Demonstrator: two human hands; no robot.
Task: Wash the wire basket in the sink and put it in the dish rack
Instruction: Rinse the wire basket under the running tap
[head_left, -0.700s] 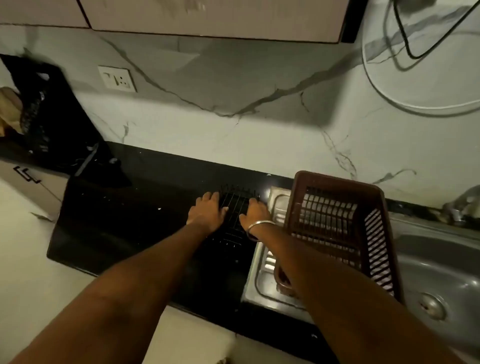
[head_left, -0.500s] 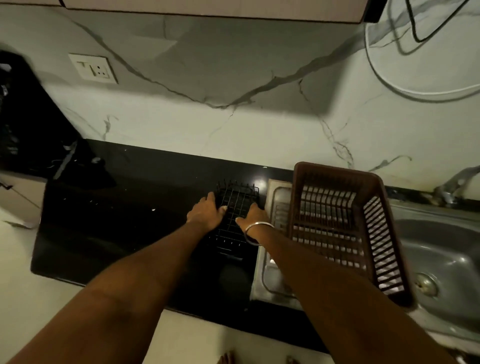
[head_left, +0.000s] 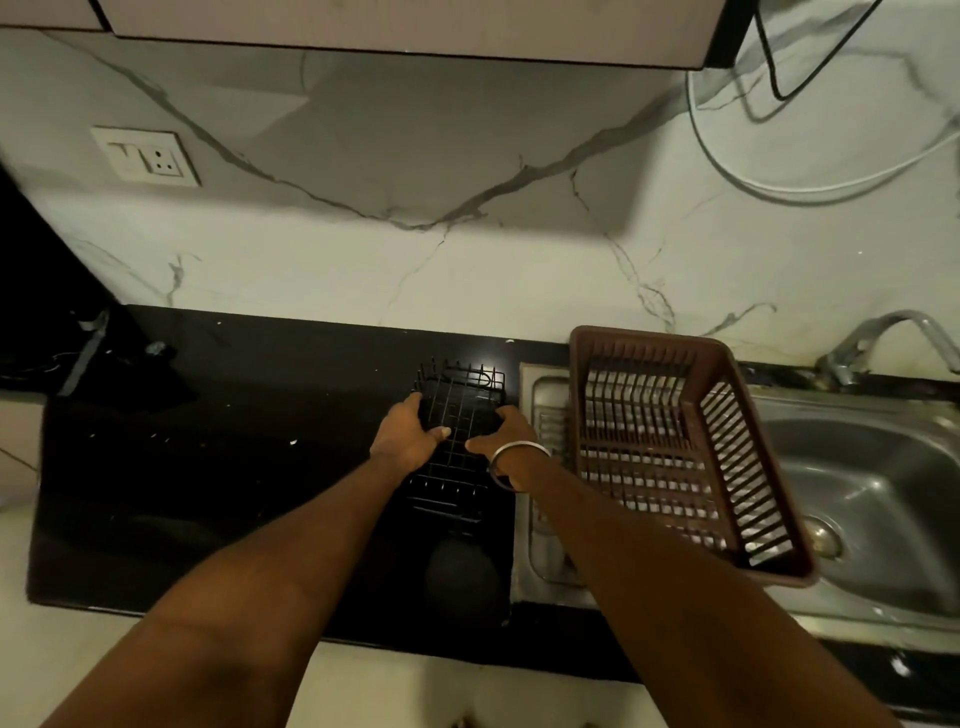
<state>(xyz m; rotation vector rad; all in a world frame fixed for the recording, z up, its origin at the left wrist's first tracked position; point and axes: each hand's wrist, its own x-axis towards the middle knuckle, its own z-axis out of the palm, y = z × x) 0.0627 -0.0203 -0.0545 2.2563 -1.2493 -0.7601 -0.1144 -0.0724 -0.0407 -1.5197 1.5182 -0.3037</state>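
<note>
1. Squarely between the two hands sits the black wire basket (head_left: 460, 410), over the dark countertop (head_left: 208, 467), just left of the steel drainboard (head_left: 545, 415); whether it rests there or is lifted is unclear.
2. Left hand (head_left: 405, 439) grips the basket's left edge, fingers curled over the side, thumb laid across the top wires.
3. Right hand (head_left: 506, 431), a metal bangle (head_left: 519, 451) at its wrist, grips the right edge likewise, thumb pointing inward.
4. Basket's far end juts beyond the fingers toward the marble wall; its near end runs under the wrists.
5. Brown plastic dish rack (head_left: 649, 340) sits tilted over the drainboard, beside the sink (head_left: 883, 467).
</note>
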